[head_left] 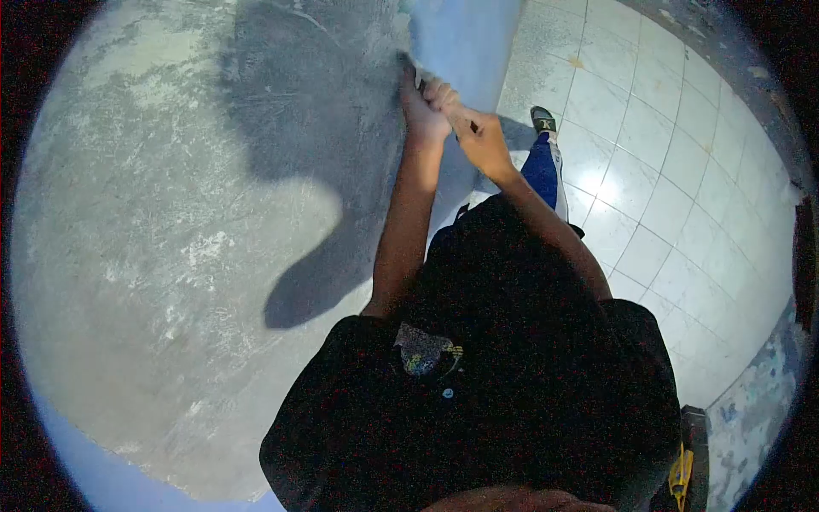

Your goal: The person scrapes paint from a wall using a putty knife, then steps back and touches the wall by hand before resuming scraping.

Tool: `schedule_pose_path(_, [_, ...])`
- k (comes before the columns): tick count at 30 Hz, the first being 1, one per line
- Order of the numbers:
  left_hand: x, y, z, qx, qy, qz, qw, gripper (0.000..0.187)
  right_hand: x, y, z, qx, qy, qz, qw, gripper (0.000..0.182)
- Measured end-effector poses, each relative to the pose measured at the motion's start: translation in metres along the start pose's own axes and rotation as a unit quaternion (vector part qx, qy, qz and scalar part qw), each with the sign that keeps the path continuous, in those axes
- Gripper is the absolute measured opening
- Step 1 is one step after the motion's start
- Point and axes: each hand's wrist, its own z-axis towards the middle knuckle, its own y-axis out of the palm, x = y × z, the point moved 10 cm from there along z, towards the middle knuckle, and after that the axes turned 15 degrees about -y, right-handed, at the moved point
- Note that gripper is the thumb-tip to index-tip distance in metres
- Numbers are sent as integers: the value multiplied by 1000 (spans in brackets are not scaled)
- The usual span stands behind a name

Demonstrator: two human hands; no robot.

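My left hand [425,115] is raised at the top centre, close to the grey wall surface, with its fingers curled. Just to its right, my right hand [487,147] is closed in a pinch, its fingertips meeting those of my left hand. Something small and pale seems to lie between the two hands, but it is too small and blurred to identify. A dark shape shows at the tip of my left hand; I cannot tell what it is.
Patchy grey plaster [171,256] fills the left side, with my dark shadow on it. A blue strip [473,51] runs beside it. White floor tiles [665,162] lie to the right, with a sandalled foot [543,121] on them. A dark object with yellow parts [681,474] is at lower right.
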Motion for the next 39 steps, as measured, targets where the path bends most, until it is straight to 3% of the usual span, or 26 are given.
schedule_pose_path(6, [-8, -10, -4, 26, 22, -88, 996, 47, -3, -5, -5, 7, -18, -2, 1000, 19])
schedule_pose_path(9, [-3, 6, 9, -39, -21, -78, 996, 47, -7, -3, 7, -15, -20, -21, 999, 19])
schedule_pose_path(12, [4, 3, 18, 1, 17, -28, 999, 49, 10, -6, 13, -66, 62, -42, 995, 18])
schedule_pose_path(15, [-6, 7, 3, -10, 34, -34, 999, 51, -19, -17, 7, -13, -65, 8, 998, 17])
schedule_pose_path(18, [-3, 8, 5, -8, 20, -42, 999, 51, -5, -8, 9, -58, 1, -20, 998, 17])
schedule_pose_path(24, [-7, -7, -1, 64, 59, -72, 994, 52, -13, -15, 3, -41, 27, -29, 998, 18])
schedule_pose_path(27, [-3, 10, 5, -5, 39, -21, 999, 52, -19, -15, 11, -40, -8, -52, 998, 18])
schedule_pose_path(30, [1, 0, 12, 52, 91, -31, 994, 51, -16, -24, 17, -26, -34, -48, 998, 18])
schedule_pose_path(33, [-2, -5, -1, 37, 60, -33, 997, 51, -20, -16, 2, -11, -21, -68, 997, 18])
schedule_pose_path(36, [0, 13, 9, -56, -11, -55, 997, 52, -12, -6, 10, -61, 31, -105, 992, 17])
schedule_pose_path(39, [0, 1, 12, -5, 14, -64, 998, 54, -13, -13, 13, -40, -3, -75, 996, 17])
